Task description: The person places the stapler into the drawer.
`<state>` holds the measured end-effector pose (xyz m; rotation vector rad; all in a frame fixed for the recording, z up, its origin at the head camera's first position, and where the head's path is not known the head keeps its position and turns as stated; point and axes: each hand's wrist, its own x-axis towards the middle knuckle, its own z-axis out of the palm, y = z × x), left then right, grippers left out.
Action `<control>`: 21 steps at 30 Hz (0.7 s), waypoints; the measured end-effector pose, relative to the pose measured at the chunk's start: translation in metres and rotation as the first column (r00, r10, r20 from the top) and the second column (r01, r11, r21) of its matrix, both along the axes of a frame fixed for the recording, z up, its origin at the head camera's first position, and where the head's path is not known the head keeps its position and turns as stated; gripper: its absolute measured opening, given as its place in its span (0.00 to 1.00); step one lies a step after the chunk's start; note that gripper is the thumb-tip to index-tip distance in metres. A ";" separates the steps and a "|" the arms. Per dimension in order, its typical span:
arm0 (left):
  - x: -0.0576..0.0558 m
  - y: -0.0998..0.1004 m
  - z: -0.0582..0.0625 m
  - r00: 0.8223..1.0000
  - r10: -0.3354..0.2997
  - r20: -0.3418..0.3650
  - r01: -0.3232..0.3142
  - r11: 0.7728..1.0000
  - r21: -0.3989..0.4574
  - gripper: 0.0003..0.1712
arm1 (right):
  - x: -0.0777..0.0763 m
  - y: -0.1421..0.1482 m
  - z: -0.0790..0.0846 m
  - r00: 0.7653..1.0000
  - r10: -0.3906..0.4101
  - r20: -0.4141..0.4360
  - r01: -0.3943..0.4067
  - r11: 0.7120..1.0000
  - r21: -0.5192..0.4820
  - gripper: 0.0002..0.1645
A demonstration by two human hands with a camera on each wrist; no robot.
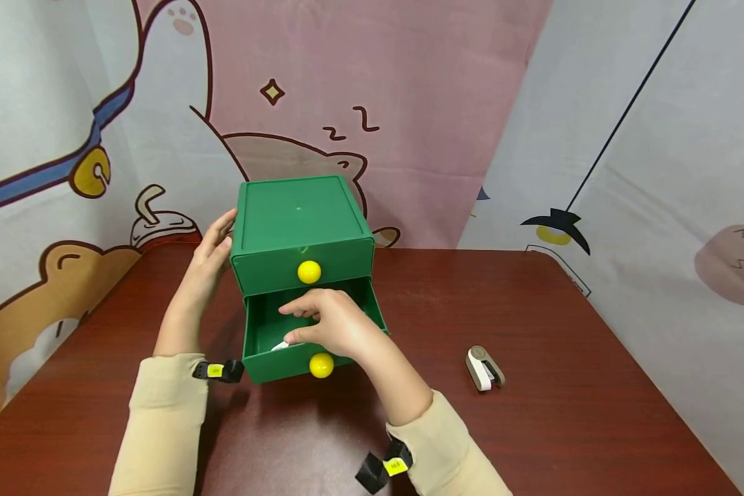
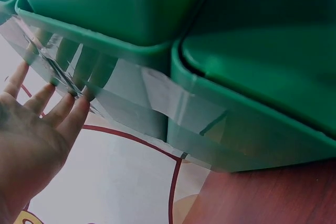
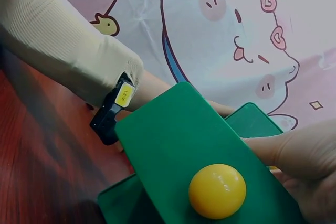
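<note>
A green drawer cabinet (image 1: pixel 300 213) with two drawers and round yellow knobs stands on the table. Its lower drawer (image 1: pixel 263 370) is pulled out. My left hand (image 1: pixel 209 258) rests against the cabinet's left side; in the left wrist view its fingers (image 2: pixel 63 111) are straight along the side wall. Over the lower drawer, my right hand (image 1: pixel 331 320) reaches in from the right, thumb and forefinger apart. Just below the thumb tip, a small white object (image 1: pixel 280 346) shows inside the drawer, partly hidden by the drawer front. The lower yellow knob (image 3: pixel 217 191) fronts the right wrist view.
A white and grey-brown stapler (image 1: pixel 485 368) lies on the table to the right of the cabinet. The dark red wooden table (image 1: pixel 564 413) ends at a printed cloth backdrop (image 1: pixel 421 103) behind the cabinet. Each wrist wears a black strap with a yellow label.
</note>
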<state>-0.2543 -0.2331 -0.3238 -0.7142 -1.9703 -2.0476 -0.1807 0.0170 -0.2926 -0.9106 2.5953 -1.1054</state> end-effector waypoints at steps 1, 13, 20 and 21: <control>0.000 0.000 0.000 1.000 -0.002 -0.001 0.002 1.000 0.003 0.30 | 0.001 0.000 0.000 1.000 -0.001 -0.010 0.001 1.000 -0.014 0.24; -0.001 0.000 0.000 1.000 -0.003 -0.002 0.003 1.000 0.023 0.32 | 0.015 0.010 -0.009 0.978 -0.044 -0.202 -0.018 0.956 -0.294 0.20; -0.001 -0.001 0.000 1.000 0.002 0.001 -0.002 1.000 -0.003 0.31 | 0.028 0.020 -0.017 0.905 -0.088 -0.416 -0.097 0.910 -0.403 0.17; -0.001 -0.001 0.000 1.000 0.004 0.004 -0.004 1.000 -0.004 0.31 | 0.029 0.022 -0.018 0.885 -0.094 -0.456 -0.112 0.908 -0.404 0.17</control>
